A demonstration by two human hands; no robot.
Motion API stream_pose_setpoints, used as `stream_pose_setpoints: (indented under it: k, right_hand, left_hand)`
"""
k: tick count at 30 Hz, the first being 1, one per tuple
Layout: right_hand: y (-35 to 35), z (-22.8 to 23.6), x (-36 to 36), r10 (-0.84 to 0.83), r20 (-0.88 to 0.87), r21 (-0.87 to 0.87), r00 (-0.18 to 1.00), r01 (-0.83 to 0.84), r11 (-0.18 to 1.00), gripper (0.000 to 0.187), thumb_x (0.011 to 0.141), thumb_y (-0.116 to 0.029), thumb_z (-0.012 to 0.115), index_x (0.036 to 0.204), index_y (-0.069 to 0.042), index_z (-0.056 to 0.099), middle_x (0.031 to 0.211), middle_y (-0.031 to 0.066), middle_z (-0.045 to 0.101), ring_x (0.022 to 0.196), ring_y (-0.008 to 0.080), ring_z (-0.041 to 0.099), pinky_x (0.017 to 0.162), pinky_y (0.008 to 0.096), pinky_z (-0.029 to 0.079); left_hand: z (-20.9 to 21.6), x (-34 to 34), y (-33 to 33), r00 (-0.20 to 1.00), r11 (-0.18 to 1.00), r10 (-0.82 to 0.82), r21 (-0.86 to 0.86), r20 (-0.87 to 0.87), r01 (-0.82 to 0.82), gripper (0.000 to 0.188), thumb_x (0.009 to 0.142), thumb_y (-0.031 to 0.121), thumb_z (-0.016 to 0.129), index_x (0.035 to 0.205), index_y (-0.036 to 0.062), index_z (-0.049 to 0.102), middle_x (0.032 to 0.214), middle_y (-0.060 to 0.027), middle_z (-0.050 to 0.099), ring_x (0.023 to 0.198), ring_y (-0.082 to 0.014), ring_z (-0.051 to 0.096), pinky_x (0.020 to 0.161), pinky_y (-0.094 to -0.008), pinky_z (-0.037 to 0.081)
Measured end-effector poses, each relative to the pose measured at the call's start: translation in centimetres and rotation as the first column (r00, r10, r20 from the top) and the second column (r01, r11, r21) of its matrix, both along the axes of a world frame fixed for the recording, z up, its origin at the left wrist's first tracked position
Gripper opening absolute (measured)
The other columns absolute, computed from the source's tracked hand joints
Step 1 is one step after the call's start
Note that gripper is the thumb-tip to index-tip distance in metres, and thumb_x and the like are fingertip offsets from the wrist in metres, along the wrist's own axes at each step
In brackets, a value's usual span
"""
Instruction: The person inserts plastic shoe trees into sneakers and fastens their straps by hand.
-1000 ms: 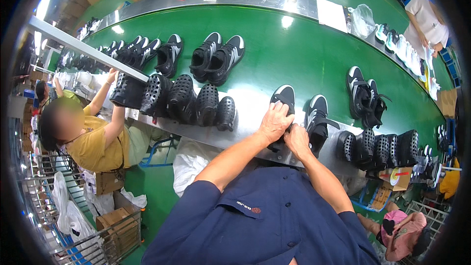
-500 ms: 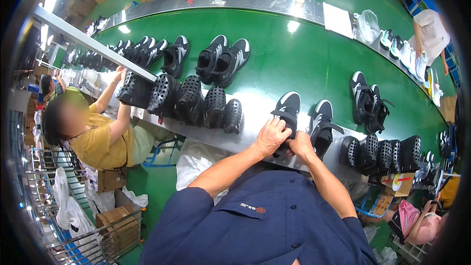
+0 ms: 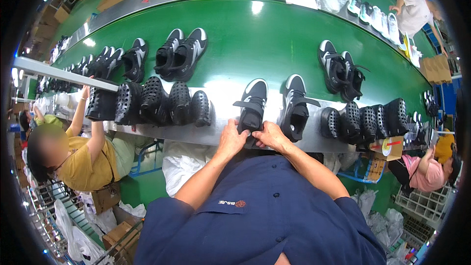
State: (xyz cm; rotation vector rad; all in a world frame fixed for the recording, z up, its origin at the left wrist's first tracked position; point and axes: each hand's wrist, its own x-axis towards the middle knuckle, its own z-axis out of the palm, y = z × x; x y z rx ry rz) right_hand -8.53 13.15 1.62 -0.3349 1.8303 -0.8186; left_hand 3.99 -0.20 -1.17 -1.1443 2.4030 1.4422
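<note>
A black shoe (image 3: 253, 99) with a white-grey toe lies on the metal ledge in front of me, toe pointing away. Its strap sticks out loose to the left. My left hand (image 3: 232, 138) grips the left side of its heel collar, thumb toward the opening. At the back of the same heel, my right hand (image 3: 271, 136) is closed with its fingers pinched on the collar. The matching shoe (image 3: 295, 103) stands just to the right, its strap loose to the right and a small white spot inside its opening.
Black perforated shoe-shaped forms (image 3: 152, 99) line the ledge on the left, with several more forms (image 3: 365, 120) on the right. Pairs of shoes (image 3: 182, 55) rest on the green belt (image 3: 245, 34). A slanted white bar (image 3: 64, 72) crosses at left. Co-workers (image 3: 88, 159) sit on either side.
My left hand has gone from the strap area down to the heel collar, leaving the strap loose. My right hand stays by the heel. The whole view has shifted, moving the shoes leftward.
</note>
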Motion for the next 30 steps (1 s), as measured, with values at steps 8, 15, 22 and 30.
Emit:
stream_pose_setpoints:
  k: [8, 15, 22, 30]
  right_hand:
    - [10.2, 4.3, -3.3, -0.120, -0.871, 0.003, 0.477, 0.249, 0.969, 0.038, 0.088, -0.025, 0.068, 0.109, 0.005, 0.059, 0.083, 0.0218, 0.068, 0.080, 0.0425, 0.067, 0.075, 0.0480, 0.053]
    - [8.1, -3.2, -3.9, -0.062, -0.744, 0.009, 0.665, 0.103, 0.995, 0.031, 0.085, -0.013, 0.059, 0.108, 0.007, 0.058, 0.099, 0.0329, 0.064, 0.095, 0.0488, 0.062, 0.083, 0.0513, 0.050]
    - [7.9, -1.7, -4.6, -0.054, -0.682, -0.013, 0.729, 0.062, 0.998, 0.024, 0.086, -0.013, 0.060, 0.100, 0.007, 0.061, 0.095, 0.0316, 0.063, 0.092, 0.0499, 0.062, 0.084, 0.0550, 0.049]
    - [7.0, -0.8, -4.5, -0.046, -0.537, -0.006, 0.842, 0.051, 0.999, 0.035, 0.087, -0.020, 0.065, 0.108, 0.009, 0.064, 0.102, 0.0321, 0.065, 0.099, 0.0471, 0.063, 0.088, 0.0517, 0.050]
  left_hand:
    - [0.9, 2.7, -0.1, 0.995, 0.997, 0.017, -0.083, 0.093, -0.010, 0.058, 0.087, 0.034, 0.071, 0.130, -0.0005, 0.051, 0.115, -0.0271, 0.064, 0.107, -0.0398, 0.064, 0.090, -0.0457, 0.050]
    - [-1.6, -3.3, 1.0, 0.995, 0.991, -0.101, 0.089, -0.002, 0.101, 0.058, 0.085, 0.021, 0.065, 0.136, -0.0029, 0.050, 0.118, -0.0320, 0.063, 0.112, -0.0510, 0.059, 0.098, -0.0498, 0.048]
    - [5.7, -2.1, 1.9, 0.918, 0.821, -0.395, -0.456, -0.019, 0.344, 0.040, 0.085, 0.026, 0.073, 0.113, -0.0011, 0.063, 0.101, -0.0218, 0.067, 0.101, -0.0403, 0.062, 0.086, -0.0473, 0.052]
    - [3.3, -5.7, 4.6, 0.635, 0.626, -0.772, -0.192, -0.021, 0.756, 0.046, 0.083, 0.028, 0.075, 0.122, 0.0092, 0.062, 0.093, -0.0216, 0.068, 0.094, -0.0425, 0.063, 0.087, -0.0474, 0.050]
